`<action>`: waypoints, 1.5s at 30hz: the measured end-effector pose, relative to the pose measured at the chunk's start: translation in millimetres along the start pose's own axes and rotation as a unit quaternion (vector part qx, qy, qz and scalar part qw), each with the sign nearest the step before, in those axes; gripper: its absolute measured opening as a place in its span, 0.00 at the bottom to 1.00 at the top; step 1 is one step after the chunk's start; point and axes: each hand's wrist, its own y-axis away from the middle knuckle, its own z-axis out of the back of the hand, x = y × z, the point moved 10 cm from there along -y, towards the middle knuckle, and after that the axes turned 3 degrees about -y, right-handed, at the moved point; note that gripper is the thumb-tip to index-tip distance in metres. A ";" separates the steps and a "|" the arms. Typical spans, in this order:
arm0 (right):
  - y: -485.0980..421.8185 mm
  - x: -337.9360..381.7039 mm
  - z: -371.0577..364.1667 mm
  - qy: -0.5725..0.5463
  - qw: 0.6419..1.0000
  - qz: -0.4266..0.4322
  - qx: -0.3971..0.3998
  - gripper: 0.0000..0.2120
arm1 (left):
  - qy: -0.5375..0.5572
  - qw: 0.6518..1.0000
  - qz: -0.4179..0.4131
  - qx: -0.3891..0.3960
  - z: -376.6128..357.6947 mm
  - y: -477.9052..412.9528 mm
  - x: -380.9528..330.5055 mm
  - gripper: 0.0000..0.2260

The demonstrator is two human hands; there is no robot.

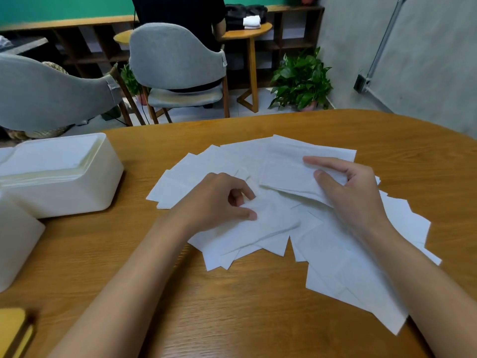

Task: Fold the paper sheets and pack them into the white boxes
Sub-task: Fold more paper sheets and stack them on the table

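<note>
Several white paper sheets (335,254) lie fanned and overlapping across the middle of the wooden table (180,306). My right hand (353,192) pinches one sheet (286,166) by its near right edge, thumb on top, and holds it lifted a little above the pile. My left hand (219,200) rests on the pile with curled fingers, pinching the edge of another sheet (245,231). A white box (67,187) stands at the left of the table with stacked paper inside. A second white box (15,239) sits at the left edge, partly cut off.
A yellow object (15,329) lies at the near left corner. Beyond the table stand two grey chairs (175,58), a potted plant (302,81) and a small round wooden table (247,34). A person in dark clothes stands behind the chair.
</note>
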 end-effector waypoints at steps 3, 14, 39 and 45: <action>0.6 1.4 2.2 -0.004 1.000 0.002 -0.008 0.16 | 0.019 1.000 -0.010 -0.003 5.2 1.3 -5.8 0.11; 18.4 22.4 -34.3 -0.135 0.981 0.003 0.140 0.14 | 0.052 0.992 -0.105 -0.053 51.6 -13.0 -81.0 0.18; 15.7 12.2 -37.0 -0.016 0.989 0.018 0.145 0.18 | -0.040 0.994 0.017 -0.096 48.8 -8.3 39.8 0.16; 14.0 2.9 -37.8 -0.001 0.989 0.009 0.145 0.19 | -0.115 0.987 0.068 -0.085 54.4 1.0 79.9 0.15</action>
